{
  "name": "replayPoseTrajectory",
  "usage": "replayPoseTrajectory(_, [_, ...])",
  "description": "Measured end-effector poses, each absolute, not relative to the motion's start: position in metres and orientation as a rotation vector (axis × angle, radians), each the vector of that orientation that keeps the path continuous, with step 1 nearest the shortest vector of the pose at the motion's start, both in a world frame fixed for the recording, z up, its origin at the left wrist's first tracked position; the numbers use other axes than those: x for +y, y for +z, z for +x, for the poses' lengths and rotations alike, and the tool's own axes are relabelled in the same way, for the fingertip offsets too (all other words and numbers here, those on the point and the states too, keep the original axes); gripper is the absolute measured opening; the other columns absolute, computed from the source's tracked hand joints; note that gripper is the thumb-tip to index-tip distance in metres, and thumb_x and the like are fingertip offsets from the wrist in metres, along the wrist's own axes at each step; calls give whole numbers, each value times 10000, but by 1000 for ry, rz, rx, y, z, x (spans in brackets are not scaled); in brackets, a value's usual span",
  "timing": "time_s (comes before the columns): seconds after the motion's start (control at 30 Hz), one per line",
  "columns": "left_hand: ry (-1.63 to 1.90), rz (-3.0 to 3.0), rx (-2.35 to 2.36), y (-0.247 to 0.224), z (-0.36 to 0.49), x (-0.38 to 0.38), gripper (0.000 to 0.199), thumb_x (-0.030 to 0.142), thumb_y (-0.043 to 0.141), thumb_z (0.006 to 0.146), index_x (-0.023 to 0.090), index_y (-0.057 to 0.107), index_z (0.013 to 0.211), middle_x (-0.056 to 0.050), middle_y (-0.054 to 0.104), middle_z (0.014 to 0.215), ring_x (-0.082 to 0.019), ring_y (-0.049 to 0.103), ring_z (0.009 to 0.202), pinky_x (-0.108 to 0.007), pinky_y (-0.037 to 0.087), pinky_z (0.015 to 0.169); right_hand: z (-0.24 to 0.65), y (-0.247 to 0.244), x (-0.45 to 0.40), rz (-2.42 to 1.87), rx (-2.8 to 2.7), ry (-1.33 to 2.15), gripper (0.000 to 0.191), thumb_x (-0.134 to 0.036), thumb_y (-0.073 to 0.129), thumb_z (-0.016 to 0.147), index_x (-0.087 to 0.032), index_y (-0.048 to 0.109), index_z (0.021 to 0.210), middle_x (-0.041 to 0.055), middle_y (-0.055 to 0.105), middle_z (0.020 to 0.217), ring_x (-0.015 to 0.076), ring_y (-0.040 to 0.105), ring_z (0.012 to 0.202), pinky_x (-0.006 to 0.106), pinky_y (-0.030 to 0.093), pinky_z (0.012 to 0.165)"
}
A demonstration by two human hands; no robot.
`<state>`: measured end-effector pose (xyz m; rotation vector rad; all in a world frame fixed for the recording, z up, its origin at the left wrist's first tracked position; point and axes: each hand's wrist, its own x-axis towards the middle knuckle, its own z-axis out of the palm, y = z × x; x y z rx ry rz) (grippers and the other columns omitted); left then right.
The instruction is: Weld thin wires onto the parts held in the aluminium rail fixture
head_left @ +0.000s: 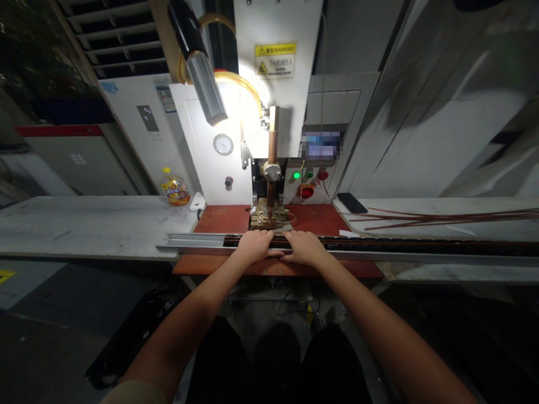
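Note:
My left hand (255, 247) and my right hand (304, 247) are side by side at the front of the machine, thumbs close together. Both are closed on a long black strip (357, 243) with a brown line along it, fingers over its far side and thumbs at the near side. The strip lies lengthwise in a grey metal channel (193, 242) that runs left to right. Just beyond my fingertips, a copper electrode rod (272, 191) points down at a small brass-coloured fixture (261, 219). My fingers hide the part of the strip under them.
Thin brown rods (442, 217) and a black phone (352, 203) lie on the right bench. A bottle of yellow-orange liquid (176, 188) stands on the left bench (84, 224). A lamp (206, 90) shines on the white machine, which carries a gauge (223, 144) and a lit green button (296, 175).

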<state>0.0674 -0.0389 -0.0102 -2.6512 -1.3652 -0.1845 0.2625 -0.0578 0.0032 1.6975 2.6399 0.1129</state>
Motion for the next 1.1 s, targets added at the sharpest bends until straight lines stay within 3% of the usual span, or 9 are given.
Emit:
replayPoseTrajectory(0.23, [-202, -2632, -1345, -11, 68, -40, 676, 774, 438, 854, 168, 606, 1100, -132, 717, 1013, -290, 693, 946, -367, 509, 785, 250, 16, -49, 1606, 2573, 125, 638, -608, 772, 712, -180, 611, 1158, 161, 719, 1099, 327, 691, 1021, 368, 528, 821])
replayPoseTrajectory(0.47, [-219, -2639, -1307, -13, 65, -38, 686, 770, 353, 886, 162, 588, 1103, -123, 713, 978, -277, 699, 921, -354, 511, 767, 240, 17, -32, 1429, 2734, 23, 795, -518, 915, 533, -182, 584, 1173, 143, 686, 1205, 326, 647, 1112, 365, 509, 892])
replayPoseTrajectory(0.63, [-203, -2641, -1303, -13, 65, -39, 674, 750, 336, 905, 154, 583, 1101, -127, 712, 976, -282, 698, 923, -357, 511, 759, 245, 9, -26, 1398, 2817, -102, 825, -581, 880, 569, -183, 566, 1218, 150, 687, 1214, 338, 641, 1118, 383, 502, 895])
replayPoseTrajectory(1.1, [-164, -2656, -1334, -8, 65, -40, 641, 709, 402, 912, 153, 573, 1183, -160, 704, 1063, -293, 684, 988, -375, 517, 808, 246, -3, -32, 1423, 2904, 89, 1036, -758, 694, 698, -131, 404, 1471, 198, 629, 1272, 351, 605, 1146, 437, 492, 941])
